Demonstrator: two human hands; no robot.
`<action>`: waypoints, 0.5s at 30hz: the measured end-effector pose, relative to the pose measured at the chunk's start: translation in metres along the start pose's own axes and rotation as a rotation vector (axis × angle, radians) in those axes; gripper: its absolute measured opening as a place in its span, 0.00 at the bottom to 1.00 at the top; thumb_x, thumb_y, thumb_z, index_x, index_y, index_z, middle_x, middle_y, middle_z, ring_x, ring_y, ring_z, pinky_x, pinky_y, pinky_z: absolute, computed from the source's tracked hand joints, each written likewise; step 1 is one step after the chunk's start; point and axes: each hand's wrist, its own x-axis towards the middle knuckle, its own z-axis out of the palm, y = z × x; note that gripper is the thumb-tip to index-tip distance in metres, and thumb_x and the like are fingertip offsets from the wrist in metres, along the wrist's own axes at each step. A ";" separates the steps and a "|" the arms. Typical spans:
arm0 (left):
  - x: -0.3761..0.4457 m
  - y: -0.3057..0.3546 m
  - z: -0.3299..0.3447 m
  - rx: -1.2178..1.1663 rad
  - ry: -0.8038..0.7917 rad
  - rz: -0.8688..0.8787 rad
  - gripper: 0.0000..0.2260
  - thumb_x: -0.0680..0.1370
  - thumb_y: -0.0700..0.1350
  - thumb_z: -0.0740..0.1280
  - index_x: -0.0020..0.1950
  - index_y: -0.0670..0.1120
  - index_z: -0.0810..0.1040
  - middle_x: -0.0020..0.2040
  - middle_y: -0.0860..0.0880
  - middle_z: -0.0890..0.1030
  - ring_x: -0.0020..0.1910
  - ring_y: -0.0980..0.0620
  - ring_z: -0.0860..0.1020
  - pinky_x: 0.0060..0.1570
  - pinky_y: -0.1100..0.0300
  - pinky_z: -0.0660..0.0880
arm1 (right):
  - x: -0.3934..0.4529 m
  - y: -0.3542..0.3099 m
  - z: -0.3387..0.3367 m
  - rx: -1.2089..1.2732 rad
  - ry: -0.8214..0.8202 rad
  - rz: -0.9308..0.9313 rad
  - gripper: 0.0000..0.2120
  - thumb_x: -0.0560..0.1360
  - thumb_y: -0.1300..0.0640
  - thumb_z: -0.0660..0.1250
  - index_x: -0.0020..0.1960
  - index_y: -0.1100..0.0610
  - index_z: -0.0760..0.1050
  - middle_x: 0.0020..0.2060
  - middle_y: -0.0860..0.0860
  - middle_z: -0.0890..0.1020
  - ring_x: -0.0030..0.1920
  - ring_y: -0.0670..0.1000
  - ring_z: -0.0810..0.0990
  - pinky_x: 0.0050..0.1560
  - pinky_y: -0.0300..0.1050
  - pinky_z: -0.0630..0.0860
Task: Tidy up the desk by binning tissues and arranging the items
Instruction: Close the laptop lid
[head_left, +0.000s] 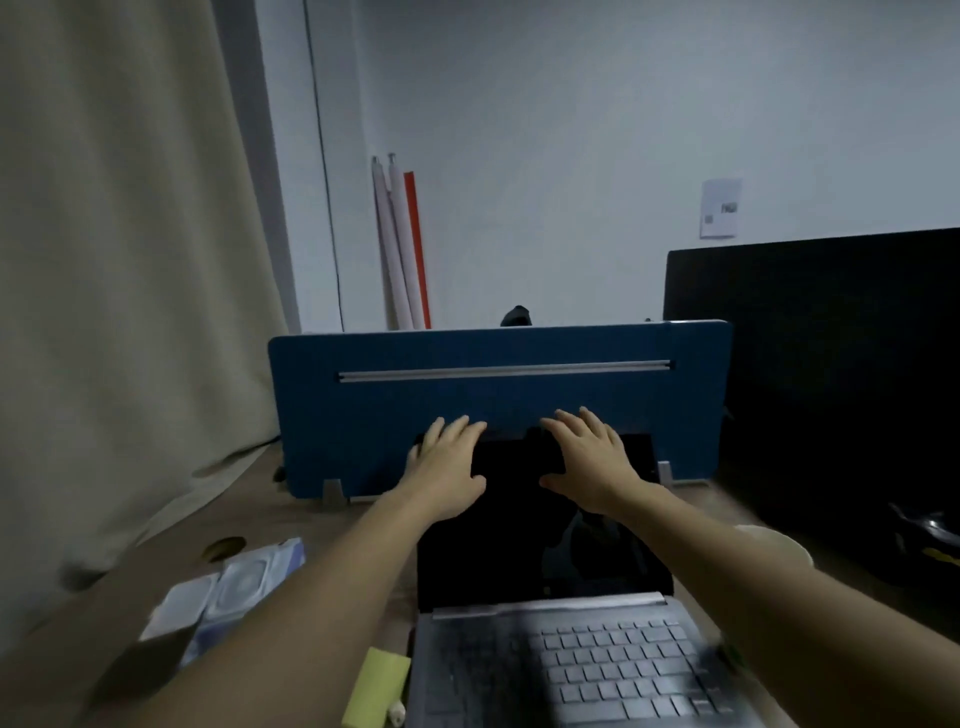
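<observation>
Both hands reach forward with fingers spread flat: the left hand and right hand lie over the top edge of the laptop screen, gripping nothing. That open laptop sits mid-desk, keyboard toward the person, hinge running left-right, its screen top close to the blue divider. Left of it lie a tissue pack and yellow pad; a dark monitor crowds the right.
</observation>
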 end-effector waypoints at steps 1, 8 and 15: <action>0.005 -0.002 0.001 0.038 -0.021 -0.007 0.34 0.79 0.50 0.64 0.80 0.54 0.49 0.81 0.52 0.48 0.79 0.46 0.43 0.75 0.42 0.48 | 0.006 -0.002 0.002 -0.032 -0.005 0.004 0.40 0.73 0.43 0.69 0.78 0.49 0.52 0.78 0.50 0.54 0.78 0.57 0.43 0.75 0.62 0.46; 0.021 -0.010 0.012 0.145 0.018 0.024 0.34 0.78 0.53 0.64 0.79 0.50 0.52 0.77 0.48 0.59 0.77 0.46 0.53 0.76 0.43 0.43 | 0.021 -0.003 0.016 -0.131 -0.009 0.005 0.36 0.71 0.43 0.71 0.73 0.49 0.58 0.68 0.51 0.68 0.73 0.56 0.62 0.74 0.66 0.45; 0.000 -0.002 -0.005 0.156 0.076 0.067 0.29 0.76 0.54 0.65 0.74 0.54 0.60 0.70 0.50 0.67 0.70 0.46 0.63 0.74 0.48 0.52 | 0.003 -0.005 0.001 -0.179 0.116 -0.058 0.30 0.71 0.42 0.70 0.69 0.47 0.63 0.61 0.48 0.73 0.63 0.55 0.70 0.67 0.53 0.62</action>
